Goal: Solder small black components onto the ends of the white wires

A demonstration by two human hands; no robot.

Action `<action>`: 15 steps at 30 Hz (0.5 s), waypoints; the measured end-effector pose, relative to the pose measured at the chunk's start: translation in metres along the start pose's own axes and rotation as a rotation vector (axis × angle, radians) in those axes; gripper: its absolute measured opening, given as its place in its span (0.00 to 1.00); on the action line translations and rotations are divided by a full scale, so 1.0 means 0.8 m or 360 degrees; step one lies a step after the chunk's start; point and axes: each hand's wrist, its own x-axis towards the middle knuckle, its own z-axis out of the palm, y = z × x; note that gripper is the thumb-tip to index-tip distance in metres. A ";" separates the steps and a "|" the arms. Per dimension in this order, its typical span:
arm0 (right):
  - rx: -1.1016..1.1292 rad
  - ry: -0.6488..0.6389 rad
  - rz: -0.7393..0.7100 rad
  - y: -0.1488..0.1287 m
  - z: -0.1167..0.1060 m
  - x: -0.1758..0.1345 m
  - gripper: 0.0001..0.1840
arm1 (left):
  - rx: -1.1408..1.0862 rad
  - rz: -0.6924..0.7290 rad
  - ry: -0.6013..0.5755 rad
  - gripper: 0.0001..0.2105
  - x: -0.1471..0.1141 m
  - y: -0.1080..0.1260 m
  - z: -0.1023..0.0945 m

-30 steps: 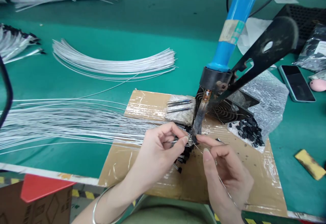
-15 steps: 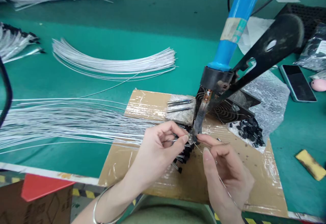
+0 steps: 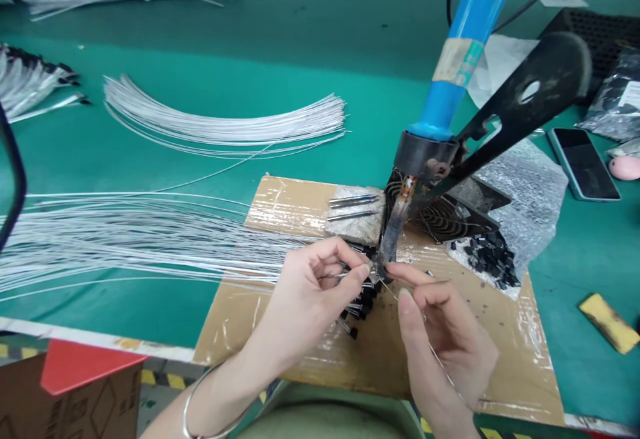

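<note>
A soldering iron with a blue handle (image 3: 443, 96) hangs tip-down in a black clamp arm (image 3: 520, 99). Right at its dark tip (image 3: 393, 232), my left hand (image 3: 313, 299) pinches the end of a white wire between thumb and forefinger; the fingers mostly hide it. My right hand (image 3: 445, 339) holds thin solder wire (image 3: 440, 361), which runs through the palm and reaches the tip from the right. Below the fingertips lie several wires with black ends (image 3: 367, 302). Many white wires (image 3: 190, 239) stretch from there to the left.
Cardboard (image 3: 250, 332) covers the bench under the hands. Two metal rods lie on a grey block (image 3: 357, 226). Small black parts (image 3: 493, 259) sit on bubble wrap (image 3: 535, 192). Also around are a wire bundle (image 3: 225, 122), a phone (image 3: 585, 162) and a yellow sponge (image 3: 609, 322).
Almost nothing differs. Both hands keep their place at the iron's tip, and the view has shifted very slightly.
</note>
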 end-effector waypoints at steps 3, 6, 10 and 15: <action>-0.0006 0.0056 0.0044 -0.002 0.002 -0.002 0.11 | 0.0004 0.0001 -0.0009 0.09 0.001 -0.001 0.001; 0.0009 0.0046 0.0065 -0.003 0.003 -0.003 0.11 | 0.0030 0.0014 -0.0021 0.09 0.001 -0.002 0.001; 0.0019 0.0044 0.0091 -0.003 0.002 -0.004 0.11 | 0.0144 0.0087 -0.0041 0.09 -0.002 -0.007 -0.002; 0.0005 0.0030 0.0172 0.000 0.000 -0.009 0.12 | 0.0549 0.0558 0.0112 0.06 -0.009 -0.022 -0.006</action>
